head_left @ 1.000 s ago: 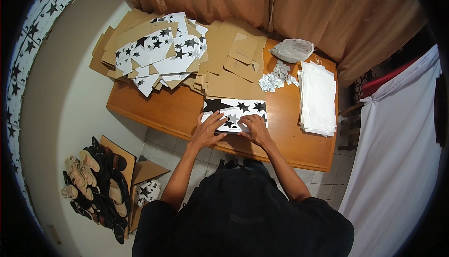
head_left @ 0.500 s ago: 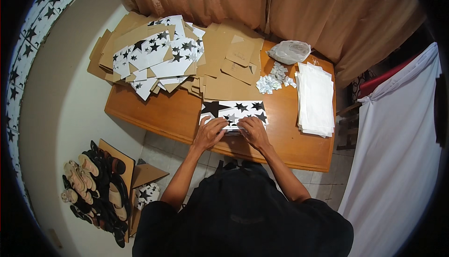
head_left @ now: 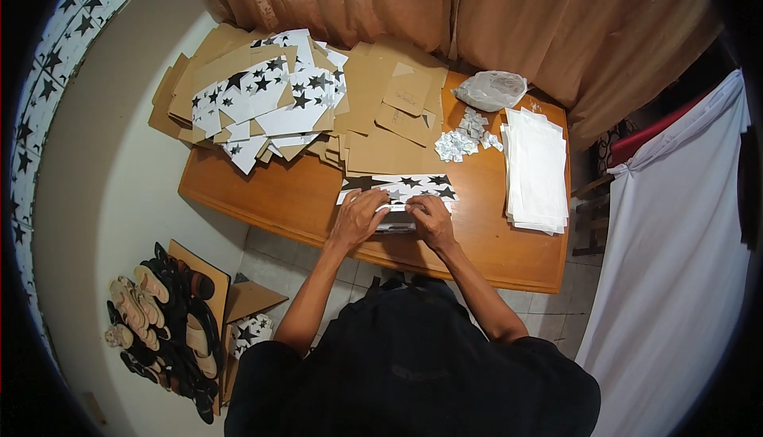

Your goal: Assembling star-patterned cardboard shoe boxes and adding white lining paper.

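A white card piece with black stars (head_left: 429, 186) lies in front of me near the table's front edge. My left hand (head_left: 358, 218) curls its fingers over the near side of it. Beside it, my right hand (head_left: 432, 221) grips the same side, fingers bent and pressed in. The near edge is raised, and a pale grey-white surface (head_left: 395, 224) shows below it between my hands; whether it belongs to the same piece I cannot tell. My thumbs are mostly hidden.
Star-printed cut pieces (head_left: 298, 95) heap at the back left, beside brown cardboard sheets (head_left: 381, 147). To the right are small silvery-white packets (head_left: 457, 145), a clear plastic bag (head_left: 491, 90) and stacked white sheets (head_left: 536, 171). A shoe rack (head_left: 218, 278) stands at lower left.
The card's near side has tilted up and its top face looks narrower. My left fingers have moved up and curled further over it; my right fingers are more bent.
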Demonstrator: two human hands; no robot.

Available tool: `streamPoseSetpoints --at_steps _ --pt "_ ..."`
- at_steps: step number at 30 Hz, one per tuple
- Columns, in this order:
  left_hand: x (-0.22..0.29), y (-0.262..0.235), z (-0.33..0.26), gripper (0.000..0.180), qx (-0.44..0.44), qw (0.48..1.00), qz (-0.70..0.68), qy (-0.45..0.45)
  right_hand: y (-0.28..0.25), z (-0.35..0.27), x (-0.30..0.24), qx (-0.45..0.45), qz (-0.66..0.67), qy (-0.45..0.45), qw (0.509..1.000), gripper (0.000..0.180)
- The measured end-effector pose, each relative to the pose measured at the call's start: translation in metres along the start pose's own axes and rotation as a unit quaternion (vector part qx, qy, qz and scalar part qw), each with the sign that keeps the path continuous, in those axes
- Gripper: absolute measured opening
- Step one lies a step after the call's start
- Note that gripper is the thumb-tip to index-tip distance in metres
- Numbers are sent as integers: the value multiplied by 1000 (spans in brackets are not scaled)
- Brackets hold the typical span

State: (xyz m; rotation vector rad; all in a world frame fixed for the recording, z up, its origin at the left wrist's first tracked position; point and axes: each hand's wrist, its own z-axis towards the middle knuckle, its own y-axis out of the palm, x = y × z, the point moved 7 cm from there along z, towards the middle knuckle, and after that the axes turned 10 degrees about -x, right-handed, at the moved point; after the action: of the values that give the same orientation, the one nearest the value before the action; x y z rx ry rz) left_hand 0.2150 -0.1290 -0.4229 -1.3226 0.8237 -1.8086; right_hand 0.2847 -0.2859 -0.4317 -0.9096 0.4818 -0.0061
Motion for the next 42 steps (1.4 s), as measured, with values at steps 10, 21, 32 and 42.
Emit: streamPoseSetpoints --at_steps 10,21,32,42 --pt "-1 17 -5 32 -44 999 -1 21 6 -10 -2 3 0 7 1000 11" --pt "-3 30 -6 24 -16 998 51 32 9 -10 0 -39 2 38 998 18" --pt "-10 55 -22 24 -24 997 44 52 33 -39 15 -118 -75 62 988 21" --pt "-17 68 -33 23 -56 997 18 41 43 -52 19 -161 -7 58 985 23"
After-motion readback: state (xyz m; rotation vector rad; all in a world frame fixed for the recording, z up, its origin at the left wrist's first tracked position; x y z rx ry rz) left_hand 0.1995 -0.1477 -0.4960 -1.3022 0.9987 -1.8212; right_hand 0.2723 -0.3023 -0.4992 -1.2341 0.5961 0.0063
